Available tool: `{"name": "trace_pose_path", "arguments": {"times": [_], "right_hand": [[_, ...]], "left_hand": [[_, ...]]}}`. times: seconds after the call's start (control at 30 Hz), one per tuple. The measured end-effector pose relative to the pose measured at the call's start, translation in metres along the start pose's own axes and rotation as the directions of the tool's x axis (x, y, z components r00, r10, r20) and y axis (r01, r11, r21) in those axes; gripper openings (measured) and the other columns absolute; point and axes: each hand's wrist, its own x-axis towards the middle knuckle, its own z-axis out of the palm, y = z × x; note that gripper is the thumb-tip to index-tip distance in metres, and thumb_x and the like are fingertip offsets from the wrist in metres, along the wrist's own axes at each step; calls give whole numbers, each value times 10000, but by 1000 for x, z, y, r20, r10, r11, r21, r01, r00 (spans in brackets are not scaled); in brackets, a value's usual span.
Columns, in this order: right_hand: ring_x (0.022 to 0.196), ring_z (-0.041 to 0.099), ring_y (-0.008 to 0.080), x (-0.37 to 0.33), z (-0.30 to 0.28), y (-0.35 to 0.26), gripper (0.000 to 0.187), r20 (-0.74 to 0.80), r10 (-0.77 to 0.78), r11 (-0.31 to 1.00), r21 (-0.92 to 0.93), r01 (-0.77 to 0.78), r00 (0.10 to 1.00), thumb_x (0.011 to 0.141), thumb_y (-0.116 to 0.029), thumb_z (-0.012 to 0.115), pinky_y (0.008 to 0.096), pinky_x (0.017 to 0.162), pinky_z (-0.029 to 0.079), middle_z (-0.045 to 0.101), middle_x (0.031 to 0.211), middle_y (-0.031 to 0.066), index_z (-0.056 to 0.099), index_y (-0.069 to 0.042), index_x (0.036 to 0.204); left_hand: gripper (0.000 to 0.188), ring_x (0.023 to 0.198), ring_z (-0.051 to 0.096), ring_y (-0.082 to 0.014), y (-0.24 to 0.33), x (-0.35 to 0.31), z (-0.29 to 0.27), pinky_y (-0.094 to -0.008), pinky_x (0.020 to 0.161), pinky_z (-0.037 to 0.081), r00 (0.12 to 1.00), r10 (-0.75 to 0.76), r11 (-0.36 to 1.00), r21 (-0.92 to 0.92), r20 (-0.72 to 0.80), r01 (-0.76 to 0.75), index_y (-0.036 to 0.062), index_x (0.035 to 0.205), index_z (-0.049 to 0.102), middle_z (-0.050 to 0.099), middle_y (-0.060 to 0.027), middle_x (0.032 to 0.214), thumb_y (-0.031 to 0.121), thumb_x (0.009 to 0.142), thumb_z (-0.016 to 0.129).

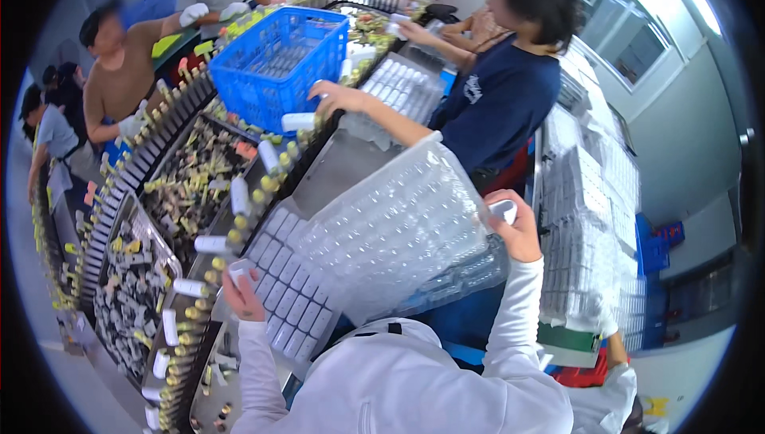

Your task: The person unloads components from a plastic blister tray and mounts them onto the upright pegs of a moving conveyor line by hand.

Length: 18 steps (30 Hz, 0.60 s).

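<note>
My left hand [245, 300] is closed around a small white plastic casing [240, 270], beside the chain conveyor. To its right lies a tray packed with rows of white casings [296, 286]. My right hand [516, 228] grips another white casing [503, 211] at the right edge of a transparent blister tray [398, 215]. That tray is tilted, its moulded pockets showing, and it overlaps the filled tray. Whether my right fingers also pinch its edge is hidden. More transparent trays [466, 276] lie beneath it.
A curved conveyor [219, 263] carries white casings on yellowish holders. Inside its loop are bins of small loose parts [131, 306] and a blue crate [279, 87]. A co-worker in dark blue [502, 91] reaches across ahead. Stacked transparent trays [586, 219] stand at the right.
</note>
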Motion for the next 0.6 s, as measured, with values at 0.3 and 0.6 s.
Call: {"name": "trace_pose_path", "arguments": {"times": [0.3, 0.6], "right_hand": [[875, 556, 137, -89, -180, 31, 398, -854, -97, 893, 152, 423, 511, 783, -293, 624, 307, 725, 461, 585, 1040, 47, 601, -68, 1111], [846, 610, 226, -125, -323, 133, 296, -945, -2, 958, -95, 269, -327, 819, -131, 597, 385, 742, 511, 652, 1004, 128, 613, 49, 1053]], "left_hand": [[324, 743, 586, -147, -63, 11, 40, -285, 707, 499, 909, -190, 964, 246, 371, 101, -21, 1179, 515, 607, -76, 840, 255, 1009, 515], [412, 764, 612, -174, -71, -4, 48, -306, 713, 520, 919, -312, 911, 351, 241, 218, -36, 1262, 489, 640, -110, 905, 297, 1019, 499]]}}
